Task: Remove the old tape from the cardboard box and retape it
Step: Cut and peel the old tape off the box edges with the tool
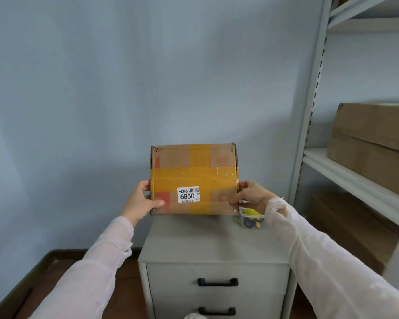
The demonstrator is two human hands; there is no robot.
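both hands hold a small cardboard box point(194, 171) up in front of the camera, one broad face turned toward the viewer. the left hand point(141, 199) grips the box's left edge, thumb across the front face near the lower left corner and fingers wrapped behind. the right hand point(251, 195) grasps the right edge the same way, thumb on the front near the lower right corner.

a wide band of yellow tape point(217, 178) runs across the middle of the face from side to side, and a second strip crosses it from top to bottom. a white label point(188, 194) with large dark digits and a small square code sits on the tape just below centre.

the box's lower edge lines up with the far side of the grey surface point(205, 240), the top of a drawer cabinet point(217, 295); whether it rests there or is lifted clear i cannot tell. two dark handles point(218, 282) show on the drawer fronts.

a clear container point(251, 221) stands on the surface at the right, just below the right hand, with something yellow and something dark blue inside.

to the right stands a pale metal shelving rack point(309, 111), a large cardboard box point(373, 132) on its middle shelf. behind everything is a pale blue wall point(124, 77); dark wooden floor point(44, 272) shows at lower left.
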